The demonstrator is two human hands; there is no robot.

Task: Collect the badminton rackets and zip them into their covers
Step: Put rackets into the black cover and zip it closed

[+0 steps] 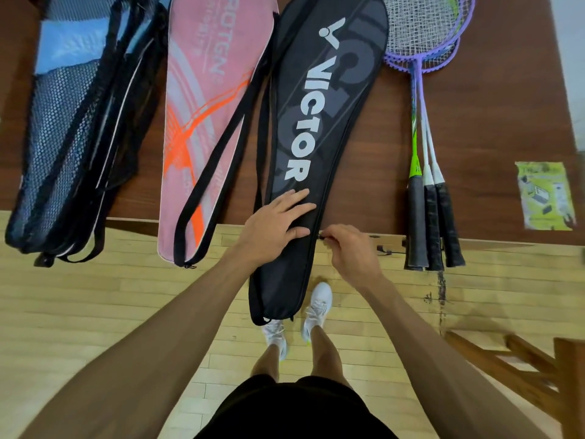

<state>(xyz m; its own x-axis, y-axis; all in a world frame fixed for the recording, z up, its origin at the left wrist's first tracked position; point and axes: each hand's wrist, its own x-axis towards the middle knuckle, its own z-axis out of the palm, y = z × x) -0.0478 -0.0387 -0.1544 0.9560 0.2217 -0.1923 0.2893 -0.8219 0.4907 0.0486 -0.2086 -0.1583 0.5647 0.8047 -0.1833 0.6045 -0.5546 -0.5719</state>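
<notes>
light: bright, even | shadows: soft | edges: wide-angle bending, slight blur

Three covers on table (side by side); rackets right.

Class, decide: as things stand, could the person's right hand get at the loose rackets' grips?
Probably yes, once it lets go. The right hand pinches the zip pull of the black cover, and the racket grips lie just to its right at the edge of the table, nothing between.

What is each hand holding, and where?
The right hand pinches the zip pull at the edge of the black cover. The left hand only presses flat on it.
</notes>
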